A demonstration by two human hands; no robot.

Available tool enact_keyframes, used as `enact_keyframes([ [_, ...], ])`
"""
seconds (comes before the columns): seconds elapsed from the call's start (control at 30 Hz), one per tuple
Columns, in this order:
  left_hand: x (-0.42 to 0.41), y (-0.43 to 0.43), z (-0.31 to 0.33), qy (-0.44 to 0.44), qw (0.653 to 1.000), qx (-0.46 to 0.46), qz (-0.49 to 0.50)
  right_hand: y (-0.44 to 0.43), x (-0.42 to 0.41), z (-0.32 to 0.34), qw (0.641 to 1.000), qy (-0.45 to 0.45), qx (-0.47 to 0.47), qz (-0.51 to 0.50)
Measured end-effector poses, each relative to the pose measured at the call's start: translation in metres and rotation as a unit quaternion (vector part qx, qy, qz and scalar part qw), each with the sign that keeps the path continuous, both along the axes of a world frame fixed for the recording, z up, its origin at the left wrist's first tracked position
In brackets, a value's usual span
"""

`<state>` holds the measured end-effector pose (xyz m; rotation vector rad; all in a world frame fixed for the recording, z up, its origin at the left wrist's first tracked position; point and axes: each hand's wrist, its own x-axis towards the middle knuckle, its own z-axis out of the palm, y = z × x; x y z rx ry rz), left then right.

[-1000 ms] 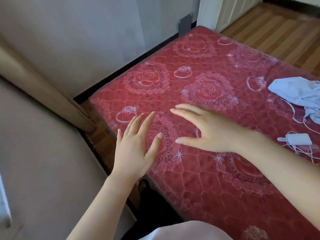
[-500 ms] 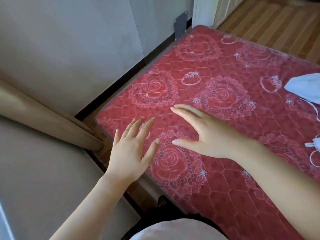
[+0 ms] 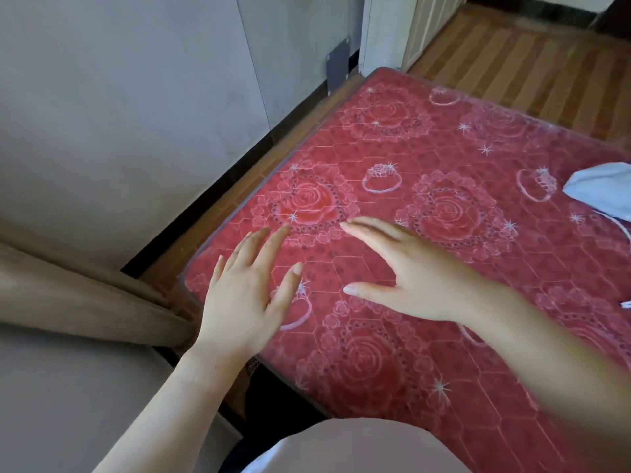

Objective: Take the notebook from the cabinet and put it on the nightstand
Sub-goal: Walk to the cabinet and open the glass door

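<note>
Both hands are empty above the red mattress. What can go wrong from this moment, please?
1. The left hand and right hand are open and hold nothing; no notebook, cabinet or nightstand is in view, so the search may take time.
2. The gap between the mattress and the wall is narrow, which could catch a foot.
3. A white cord lies by the pale cloth and could snag an arm.

A red mattress (image 3: pixel 444 254), quilted with roses and rings, is being lit by daylight from the far side. A grey wall (image 3: pixel 119 97) with a dark skirting board (image 3: pixel 235 165) is being seen to its left, and a strip of wooden floor (image 3: pixel 532 66) beyond it. A beige curtain (image 3: pixel 68 295) is hanging at the left, and white panelled doors (image 3: pixel 409 25) are standing at the top.
</note>
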<state>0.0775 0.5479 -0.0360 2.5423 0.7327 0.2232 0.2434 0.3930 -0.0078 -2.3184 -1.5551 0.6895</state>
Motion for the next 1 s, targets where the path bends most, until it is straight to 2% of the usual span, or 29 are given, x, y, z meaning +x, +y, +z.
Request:
enact_keyframes([
  [0.1,0.002,0.076,0.006,0.022,0.999,0.01,-0.044,0.071,-0.009,0.002,0.999,0.014,0.009,-0.033],
  [0.3,0.003,0.205,0.031,0.061,0.992,0.044,-0.097,0.2,-0.014,0.02,0.999,0.028,-0.002,-0.024],
  [0.8,0.025,0.291,0.022,0.037,0.993,0.03,-0.104,0.277,0.002,0.019,0.999,-0.007,0.035,-0.038],
  [1.0,0.057,0.373,0.009,0.015,0.986,0.007,-0.165,0.347,0.004,0.012,0.993,-0.013,0.027,-0.118],
])
